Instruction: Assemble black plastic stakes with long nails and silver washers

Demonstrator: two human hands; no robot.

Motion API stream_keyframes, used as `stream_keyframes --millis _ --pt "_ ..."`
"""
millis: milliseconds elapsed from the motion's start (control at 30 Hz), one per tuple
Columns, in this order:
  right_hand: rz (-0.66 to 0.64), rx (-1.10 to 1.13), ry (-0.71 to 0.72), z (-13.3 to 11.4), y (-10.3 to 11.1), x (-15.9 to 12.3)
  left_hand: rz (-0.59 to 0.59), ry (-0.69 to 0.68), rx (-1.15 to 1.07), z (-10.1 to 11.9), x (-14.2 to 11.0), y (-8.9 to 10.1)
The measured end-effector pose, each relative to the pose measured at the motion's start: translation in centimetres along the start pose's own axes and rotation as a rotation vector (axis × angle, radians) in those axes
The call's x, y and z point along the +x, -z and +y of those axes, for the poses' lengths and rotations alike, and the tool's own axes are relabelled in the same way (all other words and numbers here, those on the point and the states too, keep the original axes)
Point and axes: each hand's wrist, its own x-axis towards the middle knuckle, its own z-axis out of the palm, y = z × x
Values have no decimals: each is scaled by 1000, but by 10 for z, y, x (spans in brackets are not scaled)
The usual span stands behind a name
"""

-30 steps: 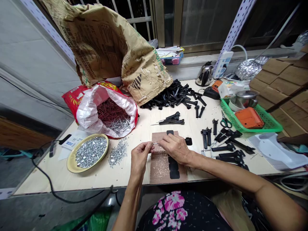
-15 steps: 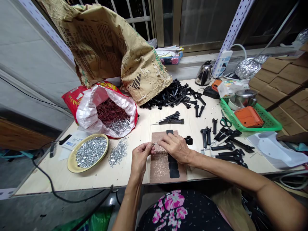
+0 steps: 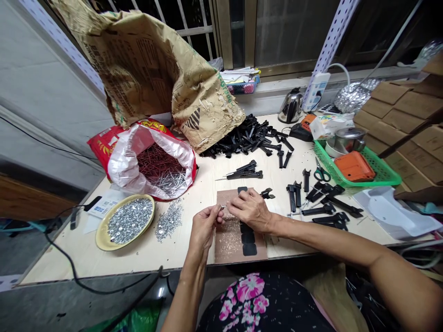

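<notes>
A pale counter carries everything. At its back leans a torn brown paper sack, a pile of black parts spilling beside it. In front of the sack lies a red-and-white bag, open, with thin dark-red and silver rods inside. On the far right sits a green basket. A brown board lies at the near edge, with a column of black pads along its right side; a yellow dish of small metal pieces stands to the left.

Over the board, the right hand has its grip closed around a black forked piece, largely hidden by the hand, its forked end showing beyond the knuckles. The left hand has a narrow grip, thumb and forefinger pinching a slim metal rod between the 2 hands.
</notes>
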Motion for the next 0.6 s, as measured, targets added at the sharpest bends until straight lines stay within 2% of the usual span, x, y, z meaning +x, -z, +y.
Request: stream_keyframes --millis 100,200,300,400,500,600 --pt "-19 -45 52 4 -2 0 25 -21 -1 0 0 0" --pt "-81 -30 25 5 -4 -2 14 -35 10 1 2 0" --pt "-107 32 -58 5 -5 -5 -26 15 -9 3 3 0" --pt "-89 28 -25 6 -5 -5 -46 56 -16 3 3 -1" --pt "-82 13 12 6 -3 -4 3 -39 55 -2 1 -2" --pt "-126 88 -116 4 -1 -5 33 -165 132 -7 0 -2"
